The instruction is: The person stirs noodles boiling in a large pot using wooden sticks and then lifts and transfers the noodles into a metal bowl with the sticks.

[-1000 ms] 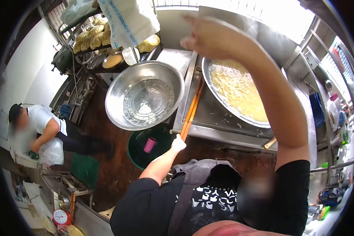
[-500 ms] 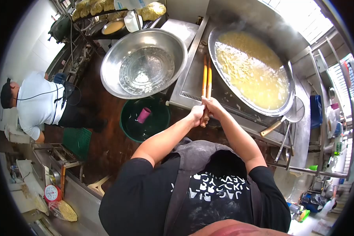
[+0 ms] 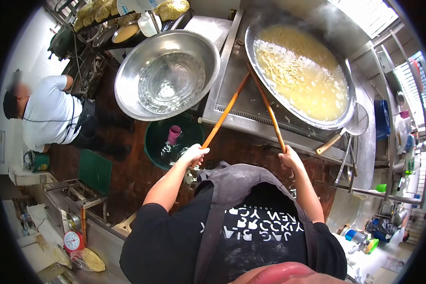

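My left hand point(image 3: 194, 155) is closed round the near end of one long wooden stick point(image 3: 226, 110). The other long wooden stick point(image 3: 270, 108) is gripped in my right hand point(image 3: 288, 157). Together the sticks make a V, with their far tips close together beside the left rim of a large wok point(image 3: 251, 59). Inside the wok, pale noodle-like strips point(image 3: 288, 68) lie in cloudy yellowish liquid that gives off steam. Left of the sticks stands a wide steel basin point(image 3: 128, 97) with clear liquid in it.
A green tub point(image 3: 150, 151) with a pink cup point(image 3: 174, 135) stands on the floor below the basin. A wooden-handled strainer point(image 3: 331, 143) rests at the wok's right edge. A co-worker in a white shirt point(image 3: 54, 111) stands at left, near a red scale point(image 3: 74, 241).
My hands have moved apart and back toward my body. The sticks, side by side before, now spread into a V. The co-worker's posture has shifted.
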`<state>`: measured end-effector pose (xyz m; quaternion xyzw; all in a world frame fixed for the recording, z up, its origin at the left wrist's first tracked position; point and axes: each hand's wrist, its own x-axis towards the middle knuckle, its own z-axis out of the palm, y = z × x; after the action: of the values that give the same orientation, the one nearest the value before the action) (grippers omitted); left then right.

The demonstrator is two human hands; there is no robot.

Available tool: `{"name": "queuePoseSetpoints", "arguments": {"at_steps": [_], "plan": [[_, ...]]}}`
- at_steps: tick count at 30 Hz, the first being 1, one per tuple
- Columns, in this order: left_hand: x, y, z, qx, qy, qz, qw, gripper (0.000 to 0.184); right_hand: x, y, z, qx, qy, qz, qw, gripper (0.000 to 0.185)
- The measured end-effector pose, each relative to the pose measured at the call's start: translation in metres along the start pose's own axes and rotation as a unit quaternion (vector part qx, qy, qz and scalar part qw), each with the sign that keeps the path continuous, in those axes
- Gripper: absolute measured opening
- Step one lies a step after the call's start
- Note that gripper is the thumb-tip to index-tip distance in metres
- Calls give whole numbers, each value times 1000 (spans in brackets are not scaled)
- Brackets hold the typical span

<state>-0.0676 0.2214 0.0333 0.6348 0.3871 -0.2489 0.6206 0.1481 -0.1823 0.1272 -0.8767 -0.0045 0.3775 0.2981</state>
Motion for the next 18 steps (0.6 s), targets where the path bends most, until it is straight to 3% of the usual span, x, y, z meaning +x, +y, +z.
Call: {"name": "queuePoseSetpoints", "arguments": {"at_steps": [2,3,5,7,9,10,14,18], "plan": [[-7,3,-1,18,0,22,1000,34,3,24,13,70,-36,52,996,59],[-9,4,-1,28,-1,32,999,35,7,29,22,127,-51,17,990,63],[10,5,0,47,-17,68,996,30,11,8,39,112,-7,-39,993,61],[17,8,-1,24,-32,116,992,28,12,-10,50,-20,110,-80,991,51],[9,13,-2,130,83,160,975,28,27,-19,60,-119,208,-147,960,46],[10,8,-7,150,102,159,970,30,7,-45,53,-103,179,-107,973,42],[3,-21,-26,198,170,207,943,34,-20,-59,51,-137,163,-101,972,39],[-8,-31,-29,171,182,218,944,34,-55,-71,41,-43,166,-118,978,37]]}}
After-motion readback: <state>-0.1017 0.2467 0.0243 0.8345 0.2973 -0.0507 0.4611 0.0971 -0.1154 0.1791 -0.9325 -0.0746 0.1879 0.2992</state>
